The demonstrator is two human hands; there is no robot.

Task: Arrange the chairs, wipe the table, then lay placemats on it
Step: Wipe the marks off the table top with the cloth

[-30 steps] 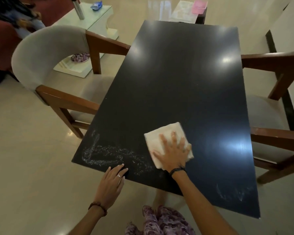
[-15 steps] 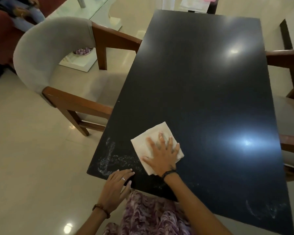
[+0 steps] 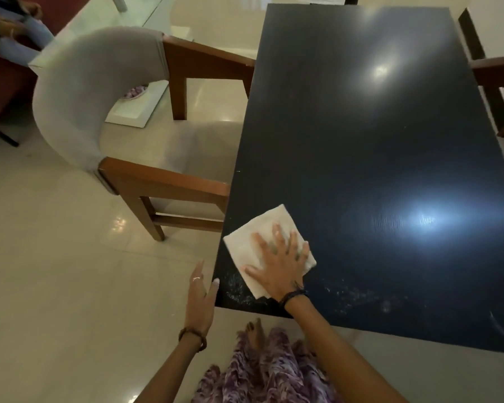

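A glossy black table (image 3: 361, 146) fills the middle and right of the head view. A folded white cloth (image 3: 252, 237) lies flat near its near-left corner. My right hand (image 3: 278, 261) presses on the cloth with fingers spread and straight. My left hand (image 3: 200, 301) is held flat beside the table's near-left corner, its thumb at the edge. White smears (image 3: 355, 295) streak the near edge of the table. A grey-backed wooden armchair (image 3: 105, 117) stands at the table's left side. Part of another wooden chair (image 3: 495, 80) shows at the right.
Shiny beige floor tiles (image 3: 56, 271) spread to the left. A low white glass-topped table (image 3: 146, 91) stands behind the grey chair. A red sofa (image 3: 0, 91) with a person on it sits at far left. My patterned purple skirt (image 3: 268, 370) hangs below.
My right hand has slid the cloth leftward along the near edge to the table's left corner, wiping away most of the left smear. My left hand moved off the tabletop to the corner's side.
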